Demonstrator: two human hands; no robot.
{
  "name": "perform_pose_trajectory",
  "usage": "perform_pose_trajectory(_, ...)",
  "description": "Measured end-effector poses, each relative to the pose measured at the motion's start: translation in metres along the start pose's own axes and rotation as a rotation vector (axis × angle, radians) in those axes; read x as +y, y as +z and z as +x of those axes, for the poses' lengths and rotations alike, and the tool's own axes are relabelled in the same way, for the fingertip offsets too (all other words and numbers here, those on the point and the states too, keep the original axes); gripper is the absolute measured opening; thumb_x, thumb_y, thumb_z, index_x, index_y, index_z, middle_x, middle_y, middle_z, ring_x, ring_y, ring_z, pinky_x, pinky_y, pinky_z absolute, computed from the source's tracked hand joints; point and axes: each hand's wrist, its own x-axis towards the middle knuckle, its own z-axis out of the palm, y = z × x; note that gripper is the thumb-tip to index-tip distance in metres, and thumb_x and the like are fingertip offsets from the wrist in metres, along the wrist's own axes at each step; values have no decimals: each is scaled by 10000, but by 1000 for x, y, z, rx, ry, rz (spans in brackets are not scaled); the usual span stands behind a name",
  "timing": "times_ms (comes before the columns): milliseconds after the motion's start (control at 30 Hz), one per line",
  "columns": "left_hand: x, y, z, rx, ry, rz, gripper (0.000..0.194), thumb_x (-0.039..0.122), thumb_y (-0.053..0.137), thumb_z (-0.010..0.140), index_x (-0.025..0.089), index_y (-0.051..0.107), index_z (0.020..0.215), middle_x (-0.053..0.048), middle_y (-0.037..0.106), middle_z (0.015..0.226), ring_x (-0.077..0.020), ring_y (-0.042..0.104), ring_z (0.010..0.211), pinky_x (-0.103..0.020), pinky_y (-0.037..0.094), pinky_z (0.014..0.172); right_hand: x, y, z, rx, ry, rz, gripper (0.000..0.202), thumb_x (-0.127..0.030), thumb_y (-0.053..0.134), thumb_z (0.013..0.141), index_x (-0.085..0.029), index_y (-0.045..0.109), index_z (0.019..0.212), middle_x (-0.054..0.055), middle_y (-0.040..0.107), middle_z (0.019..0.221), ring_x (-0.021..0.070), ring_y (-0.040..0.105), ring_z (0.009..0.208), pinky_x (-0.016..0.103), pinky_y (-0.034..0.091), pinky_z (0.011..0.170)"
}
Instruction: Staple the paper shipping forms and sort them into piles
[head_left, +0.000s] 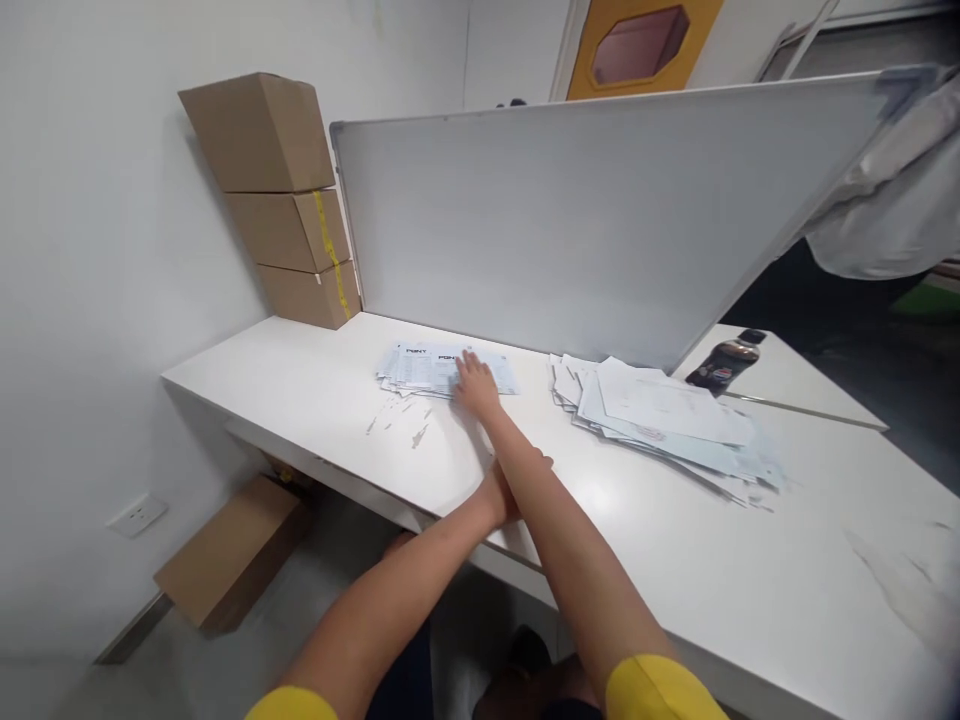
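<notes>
My right hand [477,384] lies open on the right part of a spread pile of printed papers [412,372], its fingers stretched over the sheets. Large dark lettering heads some of these sheets. My right forearm crosses over my left hand [504,492], which rests near the front edge of the white table [315,400]. Only a few fingertips of the left hand show past the forearm, so its grip is hidden. To the right of both arms lies a second, thicker stack of papers [667,412], its sheets fanned unevenly.
A whiteboard [585,220] stands along the table's back edge. Three cardboard boxes [292,220] are stacked at the back left. A dark drink bottle [726,362] stands behind the right stack. Another cardboard box [232,550] sits on the floor, left.
</notes>
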Motion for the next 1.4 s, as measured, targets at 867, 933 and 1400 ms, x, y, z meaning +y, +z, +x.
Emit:
perform_pose_trajectory(867,15,-17,-6,30,57,161,176,316,562,857,192,561,981,-55,604,976,-224,526,927,-385,368,820,-70,35,9,-138,290,99,803,-649,377,893,-10,494,1365,312,306,1505,409,243,1412,639,39,1111)
perform_pose_trajectory(933,14,-17,-5,19,57,154,173,317,560,858,195,562,981,-51,608,981,-218,529,926,-381,371,819,-76,39,12,-117,305,97,919,-672,429,862,27,340,1452,331,200,1538,421,161,1438,640,54,1108)
perform_pose_trajectory(1400,12,-16,-2,2,70,109,187,308,556,861,189,570,1005,-66,609,999,-234,539,956,-388,369,847,-71,17,2,-92,222,164,410,-96,330,906,-134,555,1247,169,649,1182,249,577,1127,362,379,955)
